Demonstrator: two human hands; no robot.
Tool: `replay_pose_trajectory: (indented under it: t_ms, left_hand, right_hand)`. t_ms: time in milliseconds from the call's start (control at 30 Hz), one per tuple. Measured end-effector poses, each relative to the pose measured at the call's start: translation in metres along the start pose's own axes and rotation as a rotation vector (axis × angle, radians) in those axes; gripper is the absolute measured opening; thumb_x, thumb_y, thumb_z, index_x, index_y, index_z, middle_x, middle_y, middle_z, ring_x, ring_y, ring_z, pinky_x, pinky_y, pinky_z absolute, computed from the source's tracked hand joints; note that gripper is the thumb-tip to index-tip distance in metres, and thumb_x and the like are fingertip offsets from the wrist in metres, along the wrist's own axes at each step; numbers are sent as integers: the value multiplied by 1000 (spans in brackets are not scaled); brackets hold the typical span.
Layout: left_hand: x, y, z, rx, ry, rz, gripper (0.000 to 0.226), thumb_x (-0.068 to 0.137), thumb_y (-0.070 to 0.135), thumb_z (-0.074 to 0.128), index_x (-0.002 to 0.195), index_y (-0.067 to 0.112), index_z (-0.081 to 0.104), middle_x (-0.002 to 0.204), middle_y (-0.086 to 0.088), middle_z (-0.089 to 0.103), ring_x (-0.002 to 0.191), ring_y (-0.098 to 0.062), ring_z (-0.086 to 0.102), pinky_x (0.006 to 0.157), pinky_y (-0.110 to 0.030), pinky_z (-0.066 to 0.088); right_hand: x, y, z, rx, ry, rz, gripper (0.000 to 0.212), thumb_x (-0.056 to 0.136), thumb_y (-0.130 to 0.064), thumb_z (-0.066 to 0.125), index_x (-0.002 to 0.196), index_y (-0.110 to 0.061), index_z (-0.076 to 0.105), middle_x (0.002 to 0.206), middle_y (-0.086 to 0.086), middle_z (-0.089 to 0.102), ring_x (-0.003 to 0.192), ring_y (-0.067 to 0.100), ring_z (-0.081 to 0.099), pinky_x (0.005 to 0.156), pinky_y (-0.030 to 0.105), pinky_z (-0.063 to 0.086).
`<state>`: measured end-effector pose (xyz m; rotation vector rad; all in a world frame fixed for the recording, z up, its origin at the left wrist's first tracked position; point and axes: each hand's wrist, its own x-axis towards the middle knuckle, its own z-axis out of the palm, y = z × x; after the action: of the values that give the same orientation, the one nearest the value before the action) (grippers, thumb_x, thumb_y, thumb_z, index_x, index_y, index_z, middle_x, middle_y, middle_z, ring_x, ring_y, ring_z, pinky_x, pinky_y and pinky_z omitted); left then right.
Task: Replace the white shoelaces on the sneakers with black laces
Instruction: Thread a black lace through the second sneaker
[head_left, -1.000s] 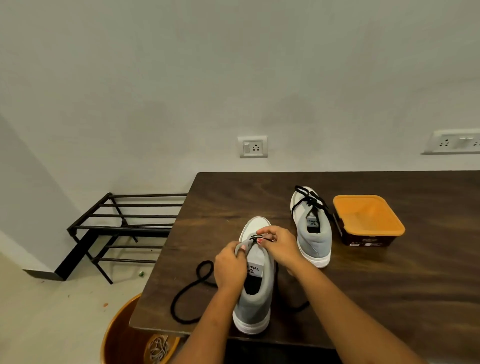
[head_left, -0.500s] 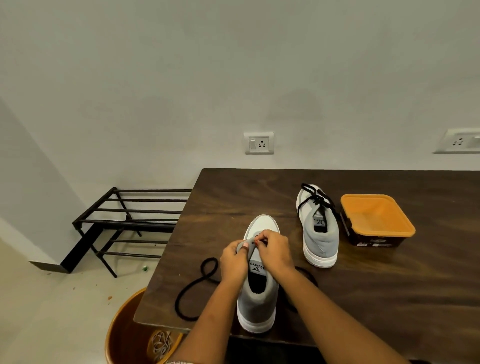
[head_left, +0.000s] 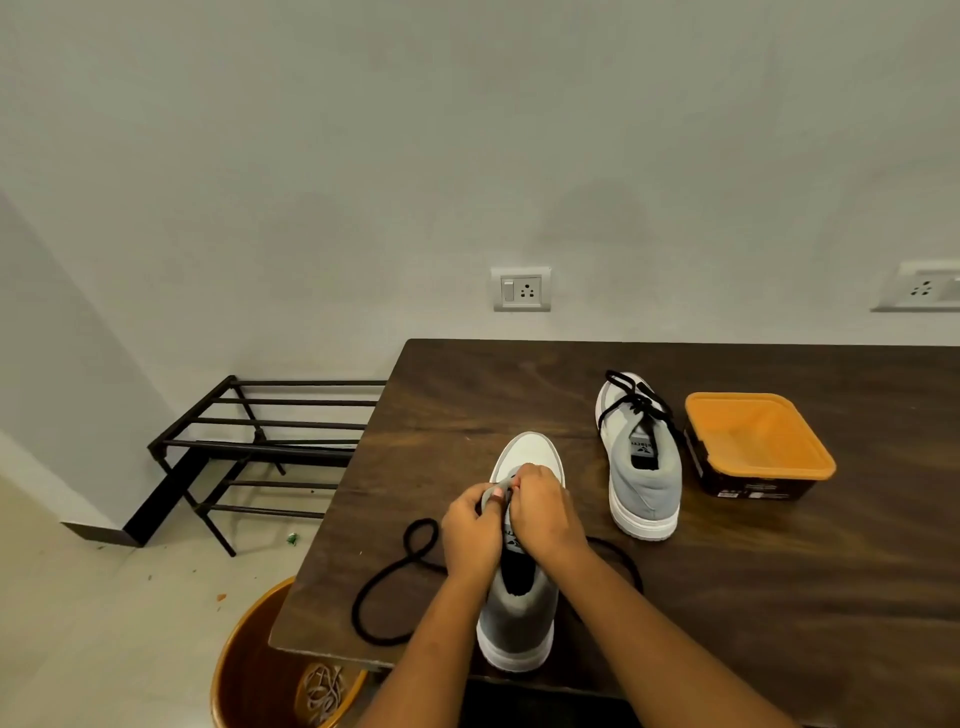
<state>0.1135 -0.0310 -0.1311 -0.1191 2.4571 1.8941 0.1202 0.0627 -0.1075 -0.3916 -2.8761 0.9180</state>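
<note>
Hands meet over the near sneaker (head_left: 519, 618), at its eyelet area. Left hand (head_left: 470, 535) has fingers curled, pinching the grey upper by the tongue. Right hand (head_left: 545, 512) is closed with fingertips pressed together at the same spot; whether it grips the lace end cannot be told. Near sneaker's heel sits at the front edge of the dark table (head_left: 779, 597), toe pointing to the wall. Black lace (head_left: 387, 582) trails left in loops, close to the table's left edge; another loop shows to the right behind the right forearm. Second sneaker (head_left: 641, 483), already laced black, stands further back, just beside an orange-rimmed container (head_left: 756, 441). Bare tabletop lies to the right and behind. Below the left corner, a brown bin (head_left: 249, 670) holds pale laces (head_left: 322, 693). Black rack (head_left: 249, 447) stands left on the floor.
</note>
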Motion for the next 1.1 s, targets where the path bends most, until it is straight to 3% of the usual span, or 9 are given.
replay_pose_trajectory:
  t_ms: [100, 233, 433, 533, 633, 733, 833, 1000, 1100]
  left_hand:
    - [0, -2, 0, 65, 33, 88, 21, 93, 30, 56, 75, 34, 67, 77, 9, 70, 76, -5, 65, 73, -31, 55]
    - [1, -5, 1, -1, 51, 38, 34, 97, 32, 48, 70, 26, 68, 70, 3, 67, 69, -12, 62, 66, -31, 51]
    - [9, -14, -1, 64, -95, 7, 23, 95, 23, 51, 101, 32, 71, 95, 9, 71, 91, -7, 65, 84, -32, 55]
    - [20, -12, -6, 165, -217, 8, 25, 88, 19, 58, 102, 35, 71, 98, 12, 71, 92, -6, 65, 86, -34, 55]
    - [28, -6, -8, 283, -208, 92, 20, 86, 14, 58, 92, 27, 72, 92, 6, 71, 86, -12, 66, 80, -34, 55]
    - [31, -1, -6, 422, -188, 168, 9, 87, 16, 57, 85, 20, 65, 91, 2, 65, 84, -17, 63, 74, -35, 53]
    - [28, 3, -3, 589, -226, 212, 9, 94, 21, 45, 89, 17, 53, 97, -1, 54, 83, -21, 56, 73, -38, 47]
    - [17, 4, -4, 464, -106, 203, 11, 94, 10, 38, 86, 15, 43, 95, -2, 48, 76, -15, 47, 67, -29, 36]
    - [16, 6, -5, 329, 30, 149, 15, 95, 4, 35, 88, 13, 44, 89, -4, 52, 79, -20, 50, 67, -31, 37]
  right_hand:
    - [-2, -1, 3, 20, 22, 35, 22, 98, -21, 43, 110, -10, 57, 116, 8, 56, 103, 25, 58, 84, 31, 45]
    - [0, 5, 9, 224, 76, 131, 12, 94, -12, 51, 89, -17, 62, 103, 1, 65, 93, 18, 60, 77, 25, 46]
    - [-1, 13, 10, 519, 126, 123, 23, 84, -1, 62, 83, -25, 61, 77, -8, 64, 76, 9, 63, 67, 16, 49]
    - [5, 18, 5, 530, 55, 83, 26, 81, -2, 65, 83, -27, 65, 76, -8, 67, 77, 6, 65, 67, 9, 47]
    - [9, 24, 2, 506, 1, 51, 22, 82, -4, 67, 84, -26, 69, 67, -3, 65, 73, 6, 64, 64, 2, 44]
    - [10, 26, 3, 487, -6, 32, 19, 83, -5, 66, 88, -22, 71, 69, 5, 67, 72, 10, 64, 65, 4, 44]
    - [13, 29, 5, 447, -19, 6, 20, 85, -5, 64, 92, -21, 72, 74, 1, 70, 76, 11, 65, 72, 11, 48]
    - [16, 29, 4, 397, -36, -16, 18, 85, -8, 65, 95, -20, 73, 65, -4, 62, 69, 9, 60, 66, 5, 42]
    - [16, 28, 3, 374, -57, -20, 15, 84, -10, 66, 92, -21, 72, 65, -3, 61, 71, 12, 61, 68, 8, 42]
